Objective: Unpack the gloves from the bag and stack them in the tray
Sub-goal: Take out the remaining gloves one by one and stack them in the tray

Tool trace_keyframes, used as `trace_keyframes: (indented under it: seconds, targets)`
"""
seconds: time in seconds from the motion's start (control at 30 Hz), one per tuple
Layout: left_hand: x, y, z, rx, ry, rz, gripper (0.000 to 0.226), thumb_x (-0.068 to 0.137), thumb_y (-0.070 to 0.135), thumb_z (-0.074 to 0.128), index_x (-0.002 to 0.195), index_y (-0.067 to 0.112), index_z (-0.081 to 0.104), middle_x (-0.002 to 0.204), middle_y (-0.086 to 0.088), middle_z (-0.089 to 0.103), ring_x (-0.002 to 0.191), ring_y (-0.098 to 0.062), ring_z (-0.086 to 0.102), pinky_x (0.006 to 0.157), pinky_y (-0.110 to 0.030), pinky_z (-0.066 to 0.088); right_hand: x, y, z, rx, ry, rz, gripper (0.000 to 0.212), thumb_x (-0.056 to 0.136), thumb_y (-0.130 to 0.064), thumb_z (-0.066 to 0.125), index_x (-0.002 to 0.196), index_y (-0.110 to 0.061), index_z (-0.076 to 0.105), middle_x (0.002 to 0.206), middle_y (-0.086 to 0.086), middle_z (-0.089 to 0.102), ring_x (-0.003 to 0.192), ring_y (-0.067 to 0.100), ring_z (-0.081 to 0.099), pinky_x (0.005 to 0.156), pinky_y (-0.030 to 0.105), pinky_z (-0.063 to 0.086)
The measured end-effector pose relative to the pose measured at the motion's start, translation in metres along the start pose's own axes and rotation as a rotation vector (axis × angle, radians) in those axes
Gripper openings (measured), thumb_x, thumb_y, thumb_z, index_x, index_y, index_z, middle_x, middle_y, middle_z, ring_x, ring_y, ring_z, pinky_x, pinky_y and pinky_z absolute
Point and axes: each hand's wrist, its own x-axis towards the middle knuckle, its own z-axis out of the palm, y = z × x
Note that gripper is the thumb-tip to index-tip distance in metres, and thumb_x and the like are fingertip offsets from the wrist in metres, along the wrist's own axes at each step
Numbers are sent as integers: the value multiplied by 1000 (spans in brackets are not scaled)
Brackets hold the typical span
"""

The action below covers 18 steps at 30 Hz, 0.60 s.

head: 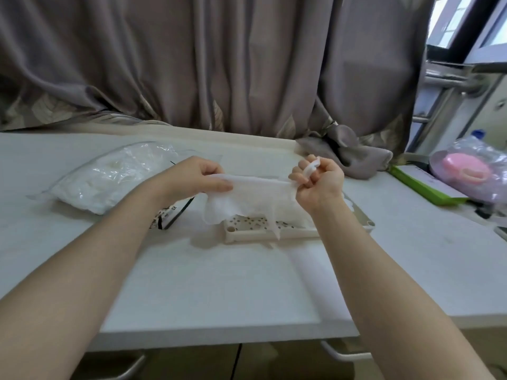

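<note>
A pale table (82, 242) stands in front of a grey-brown curtain (192, 64), whose gathered end (348, 157) spills onto the table's far right corner. At the right edge sit a green-edged flat box (428, 187) and a clear plastic wrap holding something pink (466, 168); what it is cannot be told. A window frame (466, 28) shows at the upper right.

On the left of the table lies a clear plastic bag (109, 179), puffed up with white gloves packed inside. Just beside it, towards the middle, a printed sheet with a dark border (172, 215) pokes out from under the left forearm. The tray (247, 234) is cream-coloured with a spotted floor and a small round hole at its near left corner; most of it is hidden behind the glove and the right wrist.

The glove (247, 198) is thin, white and half see-through. It is stretched level between the two hands above the tray, not touching it; its lower part sags in loose folds, and one narrow strip hangs down in front of the tray's near rim.

The left hand (203, 176) has its fingers curled, thumb pressed against them, pinching the glove's left edge. The right hand (318, 179) is turned palm up with its fingers curled in, gripping the right end; a rolled bit of the glove stands up between its fingertips (296, 176).
</note>
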Motion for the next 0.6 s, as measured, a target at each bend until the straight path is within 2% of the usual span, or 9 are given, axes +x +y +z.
trace_keyframes:
  seconds: [0.1, 0.17, 0.23, 0.3, 0.37, 0.4, 0.47, 0.53, 0.6]
  targets:
    - [0, 6, 3, -202, -95, -1, 8, 79, 9, 70, 81, 10, 63, 74, 6, 67, 71, -6, 62, 68, -15, 51, 2, -11, -16, -361, 210, 78, 43, 92, -23, 40, 49, -14, 43, 43, -3, 29, 36, 10, 23, 35, 18, 26]
    - [3, 11, 8, -285, -133, -4, 11, 72, 13, 69, 81, 12, 63, 80, 2, 68, 76, -10, 64, 72, -19, 53, 0, -15, -18, -847, 282, -2, 39, 97, -31, 41, 63, -15, 52, 57, -2, 46, 50, 12, 38, 54, 23, 40]
    - [6, 16, 16, -295, -181, 1, 12, 72, 12, 68, 83, 12, 64, 83, 0, 69, 79, -12, 66, 74, -22, 53, -5, -14, -14, -1164, 147, -191, 20, 95, -26, 47, 83, -17, 61, 83, -4, 60, 77, 12, 53, 75, 25, 40]
    - [8, 26, 23, -268, -217, 5, 12, 74, 9, 68, 86, 12, 65, 85, 0, 70, 80, -13, 66, 77, -25, 54, -10, -16, -8, -1224, -228, -165, 15, 91, -26, 53, 98, -22, 65, 102, -7, 65, 101, 12, 56, 89, 27, 39]
    - [9, 34, 28, -252, -227, 29, 16, 73, 15, 67, 89, 12, 67, 85, 0, 70, 80, -12, 66, 76, -24, 54, -14, -17, -2, -1162, -536, 50, 27, 88, -30, 51, 110, -19, 63, 107, -2, 66, 106, 16, 58, 96, 32, 42]
    - [10, 37, 29, -257, -217, 42, 17, 72, 18, 66, 88, 13, 68, 84, 1, 70, 78, -11, 66, 72, -23, 54, -14, -17, 0, -1145, -613, 137, 32, 87, -29, 50, 114, -15, 61, 107, 3, 65, 103, 18, 59, 94, 33, 43]
    - [11, 43, 29, -316, -175, 50, 14, 72, 20, 64, 84, 15, 69, 79, 2, 68, 72, -10, 64, 63, -19, 52, -14, -19, 0, -1202, -639, 194, 33, 84, -26, 54, 112, -10, 59, 99, 5, 63, 92, 16, 60, 85, 31, 45]
    - [13, 47, 29, -376, -138, 43, 11, 72, 19, 65, 82, 16, 69, 76, 1, 67, 67, -11, 63, 59, -18, 51, -12, -27, -4, -1203, -637, 236, 26, 79, -22, 58, 100, -7, 60, 86, 3, 63, 79, 13, 60, 76, 27, 45]
    - [15, 51, 34, -389, -137, 25, 13, 74, 15, 69, 87, 13, 68, 76, 0, 67, 65, -10, 63, 58, -18, 51, -11, -41, -15, -1099, -595, 319, 30, 71, -23, 72, 93, -5, 64, 82, 4, 65, 77, 16, 61, 82, 32, 47]
